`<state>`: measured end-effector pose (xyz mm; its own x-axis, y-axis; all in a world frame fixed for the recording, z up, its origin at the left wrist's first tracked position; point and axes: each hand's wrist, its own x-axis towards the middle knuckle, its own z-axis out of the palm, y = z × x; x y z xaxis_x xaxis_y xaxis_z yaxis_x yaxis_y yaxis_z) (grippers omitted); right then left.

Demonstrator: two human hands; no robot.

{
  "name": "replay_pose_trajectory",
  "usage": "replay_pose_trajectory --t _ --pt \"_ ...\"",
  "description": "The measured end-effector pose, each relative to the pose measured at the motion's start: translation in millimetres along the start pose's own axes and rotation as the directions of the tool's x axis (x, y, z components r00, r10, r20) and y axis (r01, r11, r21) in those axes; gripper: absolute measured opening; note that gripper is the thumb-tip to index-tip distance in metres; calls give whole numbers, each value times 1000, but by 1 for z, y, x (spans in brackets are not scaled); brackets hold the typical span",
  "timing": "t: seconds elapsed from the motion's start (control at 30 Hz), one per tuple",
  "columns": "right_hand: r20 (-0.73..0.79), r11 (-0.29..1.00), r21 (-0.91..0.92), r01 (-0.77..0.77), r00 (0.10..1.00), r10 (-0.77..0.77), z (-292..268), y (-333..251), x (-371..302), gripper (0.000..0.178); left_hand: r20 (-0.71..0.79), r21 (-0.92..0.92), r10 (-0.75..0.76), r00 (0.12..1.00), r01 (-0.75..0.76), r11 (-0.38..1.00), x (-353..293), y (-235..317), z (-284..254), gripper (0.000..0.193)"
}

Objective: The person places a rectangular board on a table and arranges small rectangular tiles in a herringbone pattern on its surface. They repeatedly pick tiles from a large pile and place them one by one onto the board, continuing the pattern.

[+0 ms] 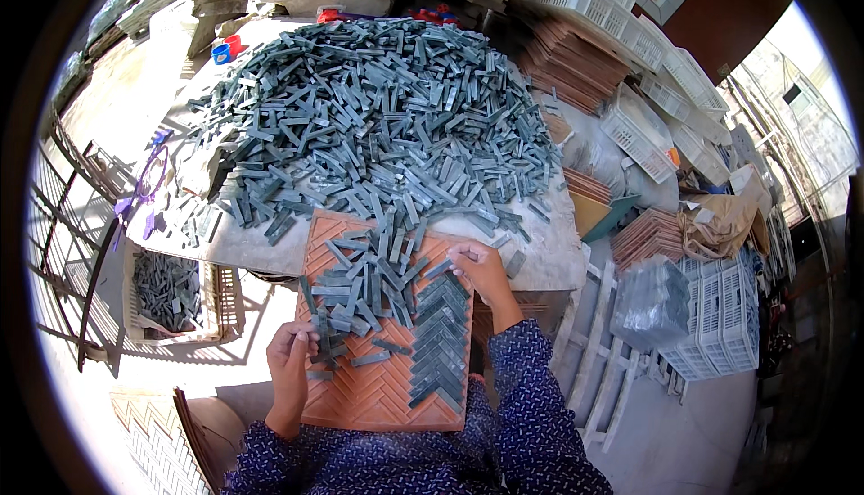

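Observation:
On the table edge in front of me lies an orange-brown tray (382,402) moulded with herringbone grooves. Grey-green stone strips (438,337) fill grooves along its right side in a zigzag pattern. Loose strips (364,283) are heaped over its upper left part, and a few lie singly lower down. My right hand (483,272) pinches one stone strip (438,268) at the top of the laid rows. At the tray's left edge, my left hand (290,364) is closed beside the loose strips; what its fingertips hold, if anything, is hidden.
A large mound of strips (378,117) covers the table (556,243). Lower left stands a crate (211,301) of strips. White plastic crates (711,315), stacked orange-brown trays (576,58) and a plastic-wrapped bundle (650,301) are at the right. A blue cup (221,54) sits far left.

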<state>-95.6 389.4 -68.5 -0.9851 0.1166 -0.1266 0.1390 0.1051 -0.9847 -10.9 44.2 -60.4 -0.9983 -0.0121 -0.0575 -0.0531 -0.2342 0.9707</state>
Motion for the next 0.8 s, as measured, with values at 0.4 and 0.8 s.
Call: replay_pose_trajectory --t 0.4,0.8 --pt "36 954 -233 190 982 -187 2 16 3 21 602 532 437 668 -744 404 44 -28 120 20" --pt "-91 873 -338 353 911 -403 26 11 -11 14 654 631 439 616 -764 134 51 -47 128 32"
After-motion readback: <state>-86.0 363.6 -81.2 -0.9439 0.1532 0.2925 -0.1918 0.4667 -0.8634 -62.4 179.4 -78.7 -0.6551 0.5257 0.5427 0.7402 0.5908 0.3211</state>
